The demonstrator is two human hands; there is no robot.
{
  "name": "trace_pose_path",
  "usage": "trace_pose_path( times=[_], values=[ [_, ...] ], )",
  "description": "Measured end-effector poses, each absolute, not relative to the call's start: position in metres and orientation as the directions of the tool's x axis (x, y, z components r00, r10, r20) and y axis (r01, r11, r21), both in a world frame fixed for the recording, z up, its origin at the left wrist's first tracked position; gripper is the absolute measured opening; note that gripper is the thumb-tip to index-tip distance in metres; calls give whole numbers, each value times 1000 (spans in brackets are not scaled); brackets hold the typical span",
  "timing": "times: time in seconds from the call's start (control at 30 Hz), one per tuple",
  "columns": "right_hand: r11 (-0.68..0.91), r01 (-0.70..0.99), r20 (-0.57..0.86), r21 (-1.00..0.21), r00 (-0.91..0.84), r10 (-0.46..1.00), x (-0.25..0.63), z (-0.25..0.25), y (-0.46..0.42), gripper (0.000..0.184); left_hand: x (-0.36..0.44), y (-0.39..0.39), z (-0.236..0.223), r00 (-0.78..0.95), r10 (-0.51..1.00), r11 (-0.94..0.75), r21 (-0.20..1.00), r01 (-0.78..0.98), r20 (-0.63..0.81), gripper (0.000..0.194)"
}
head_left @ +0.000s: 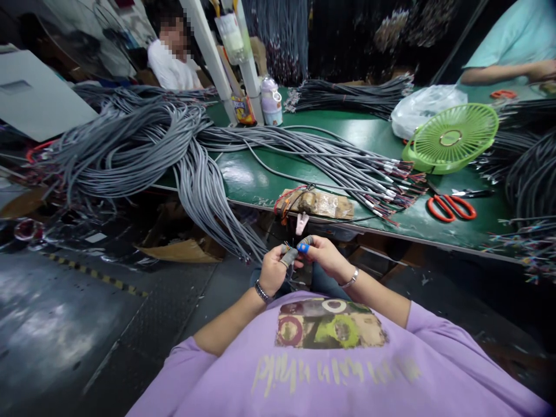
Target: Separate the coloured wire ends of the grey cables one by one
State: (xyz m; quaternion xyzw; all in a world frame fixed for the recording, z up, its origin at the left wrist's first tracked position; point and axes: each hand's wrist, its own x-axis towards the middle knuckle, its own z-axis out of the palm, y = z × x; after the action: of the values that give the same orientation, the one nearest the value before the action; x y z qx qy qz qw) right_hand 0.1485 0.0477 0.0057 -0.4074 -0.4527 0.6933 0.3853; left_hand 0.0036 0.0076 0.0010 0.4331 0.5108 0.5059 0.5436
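My left hand [274, 272], with grey covers on its fingertips, is closed in a pinch on thin coloured wires [286, 247] at the end of a cable. My right hand [325, 256], wearing a blue and a grey fingertip cover, is closed with its fingertips against the left ones. What lies between the right fingers is too small to make out. Both hands are in front of the bench edge, just below a pale pink clip [301, 223] on a taped wooden block [328, 204]. Grey cables [212, 202] hang over the edge to the left of my hands.
On the green bench [243, 174] lie more grey cables with stripped ends [347, 168], red-handled scissors [452, 207], a green fan [454, 136], a plastic bag [421, 110] and a bottle [271, 101]. Dark cable bundles [532, 174] fill the right side. Two people sit across the bench.
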Motion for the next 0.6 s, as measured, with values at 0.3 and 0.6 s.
trace_pose_path(
  times=[0.3,0.6],
  values=[
    [-474,-337,-357,-814,-355,864,154,1,72,39,7,17,14,-75,980,149,931,-333,-183,28],
    [-513,-449,-302,-732,-461,834,140,13,100,37,14,26,20,-8,973,210,906,-367,-229,28]
  ],
)
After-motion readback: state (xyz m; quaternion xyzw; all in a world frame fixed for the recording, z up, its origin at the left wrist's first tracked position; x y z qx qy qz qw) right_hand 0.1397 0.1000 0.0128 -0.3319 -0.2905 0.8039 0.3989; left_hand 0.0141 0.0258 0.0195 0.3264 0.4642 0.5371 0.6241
